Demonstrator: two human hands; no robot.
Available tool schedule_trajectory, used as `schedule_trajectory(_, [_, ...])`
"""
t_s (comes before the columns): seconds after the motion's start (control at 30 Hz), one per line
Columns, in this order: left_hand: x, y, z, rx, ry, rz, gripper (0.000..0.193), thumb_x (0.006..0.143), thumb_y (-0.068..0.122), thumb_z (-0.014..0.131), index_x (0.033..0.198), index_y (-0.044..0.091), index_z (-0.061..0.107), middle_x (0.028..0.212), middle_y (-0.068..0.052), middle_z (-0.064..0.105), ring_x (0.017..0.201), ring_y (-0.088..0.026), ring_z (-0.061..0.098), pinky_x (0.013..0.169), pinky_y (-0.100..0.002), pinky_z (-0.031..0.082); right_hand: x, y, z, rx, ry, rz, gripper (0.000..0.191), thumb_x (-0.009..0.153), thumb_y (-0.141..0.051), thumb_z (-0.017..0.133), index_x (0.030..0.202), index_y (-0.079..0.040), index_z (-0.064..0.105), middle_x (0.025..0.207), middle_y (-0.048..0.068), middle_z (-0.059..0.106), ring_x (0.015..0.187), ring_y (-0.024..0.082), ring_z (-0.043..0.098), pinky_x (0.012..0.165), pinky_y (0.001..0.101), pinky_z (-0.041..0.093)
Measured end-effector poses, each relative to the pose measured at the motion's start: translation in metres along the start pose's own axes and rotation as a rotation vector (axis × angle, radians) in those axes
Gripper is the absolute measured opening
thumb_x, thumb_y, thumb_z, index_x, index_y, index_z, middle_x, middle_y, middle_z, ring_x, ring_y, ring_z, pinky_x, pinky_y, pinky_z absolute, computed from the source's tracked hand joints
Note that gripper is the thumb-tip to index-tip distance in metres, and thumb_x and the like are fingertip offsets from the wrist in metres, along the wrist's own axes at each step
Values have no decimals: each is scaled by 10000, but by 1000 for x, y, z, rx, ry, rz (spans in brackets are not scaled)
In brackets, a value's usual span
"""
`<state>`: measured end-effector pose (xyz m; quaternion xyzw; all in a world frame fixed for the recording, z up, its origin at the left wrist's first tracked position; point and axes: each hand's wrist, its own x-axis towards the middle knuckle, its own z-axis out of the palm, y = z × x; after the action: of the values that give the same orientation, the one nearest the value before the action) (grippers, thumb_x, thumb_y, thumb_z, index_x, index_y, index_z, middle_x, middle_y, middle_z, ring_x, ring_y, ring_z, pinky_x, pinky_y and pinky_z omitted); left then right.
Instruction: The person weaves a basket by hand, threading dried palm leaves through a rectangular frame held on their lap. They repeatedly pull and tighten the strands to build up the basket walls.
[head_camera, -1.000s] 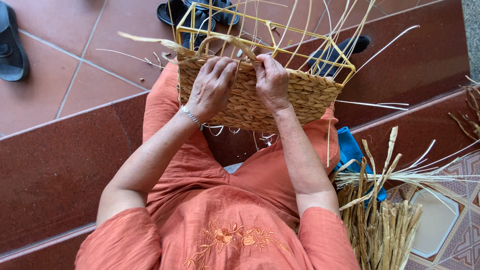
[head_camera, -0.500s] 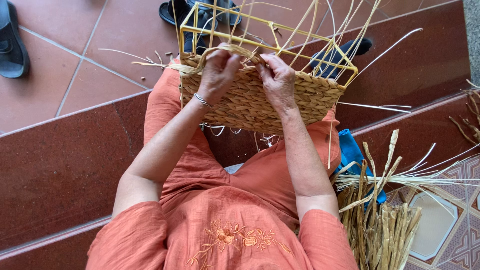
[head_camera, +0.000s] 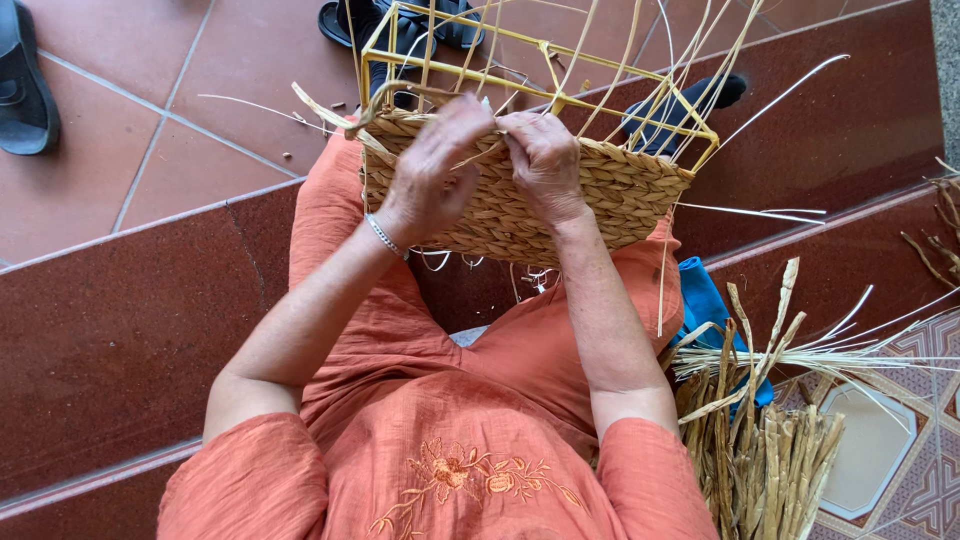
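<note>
Left hand (head_camera: 435, 170) blurred; sandal (head_camera: 25, 85) cut off.

A bundle of dried reeds (head_camera: 765, 450) stands at the lower right, loose pale strands fanning out from its top. Just behind the bundle lies a blue cloth (head_camera: 703, 300). Right of the bundle, a patterned tile (head_camera: 880, 450) shows a pale centre. Far from the bundle, at the top left edge, a black sandal (head_camera: 25, 85) rests on the terracotta floor (head_camera: 200, 90). A pair of black sandals (head_camera: 400, 20) sits at the top centre. A dark red step (head_camera: 110, 320) runs left of the bundle. More dry stalks (head_camera: 935, 235) lie beyond the bundle at the right edge.
</note>
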<state>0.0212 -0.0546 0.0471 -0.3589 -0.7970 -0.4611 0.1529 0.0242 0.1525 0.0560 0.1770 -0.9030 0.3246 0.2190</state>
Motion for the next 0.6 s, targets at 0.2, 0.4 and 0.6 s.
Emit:
schedule_trajectory(0.2, [10, -45, -14, 600, -67, -19, 407, 907, 333, 876, 1178, 96, 687, 1466, -134, 473, 1402, -312, 384, 1167, -570, 248, 0, -6, 0, -11, -50, 119, 66, 938, -86, 771, 991, -64, 739, 984, 94, 723, 912, 240, 716, 816, 377, 590])
schedule_trajectory(0.4, [-14, -60, -16, 554, -148, 71, 179, 1050, 271, 760, 1049, 109, 682, 1084, -74, 607, 1051, -246, 591, 893, -434, 497, 4, -8, 7, 93, 43, 322, 83, 935, -108, 782, 1013, -90, 762, 930, 34, 768, 754, 137, 721, 682, 299, 580])
schedule_trajectory(0.6, [-16, -61, -20, 272, -217, -373, 271, 1033, 352, 730, 847, 155, 728, 729, 0, 648, 625, -146, 588, 505, -344, 448, -3, -3, 18, 278, 70, 493, 71, 943, -127, 778, 1011, -133, 759, 843, -13, 777, 696, 77, 696, 623, 262, 574])
